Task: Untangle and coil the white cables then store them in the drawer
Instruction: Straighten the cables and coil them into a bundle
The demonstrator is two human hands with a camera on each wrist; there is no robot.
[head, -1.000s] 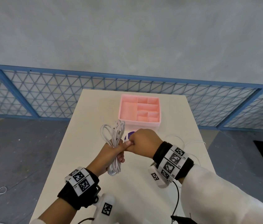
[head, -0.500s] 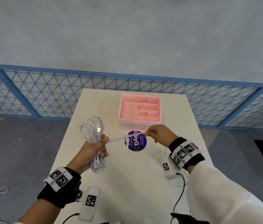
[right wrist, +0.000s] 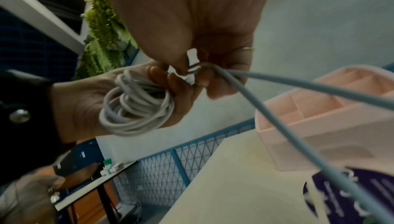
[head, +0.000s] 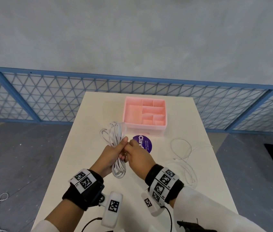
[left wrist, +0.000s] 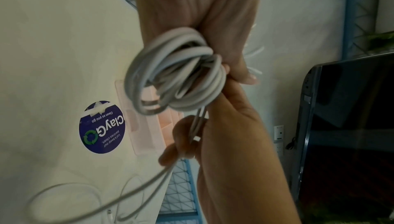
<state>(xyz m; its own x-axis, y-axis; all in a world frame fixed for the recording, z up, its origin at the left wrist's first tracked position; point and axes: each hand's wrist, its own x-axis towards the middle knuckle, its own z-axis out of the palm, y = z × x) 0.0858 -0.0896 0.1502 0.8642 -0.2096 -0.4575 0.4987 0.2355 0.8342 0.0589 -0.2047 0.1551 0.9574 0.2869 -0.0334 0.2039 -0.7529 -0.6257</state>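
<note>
- While the coiled white cable point(head: 118, 148) is held in the air above the middle of the tabletop point(head: 85, 164), the left hand point(head: 110, 154) grips the bundle at its waist, fingers curled round the loops.
- Touching it from the right, the right hand point(head: 137, 156) pinches the free end of this cable between thumb and fingers point(right wrist: 183, 62); the wrist views show a small white plug end there.
- To do this step well, I think the right hand should wind the loose tail tightly round the waist of the bundle and tuck the plug under a turn, while the left keeps a firm squeeze so that no loop slips out.
- A second white cable point(head: 184, 154) lies loose near the right edge of the tabletop, not yet coiled.
- Toward the far edge stands the pink drawer organiser point(head: 145, 114); its compartments look empty, and the large left one seems to fit the bundle.
- A round purple sticker point(head: 142, 143) lies just in front of it.
</note>
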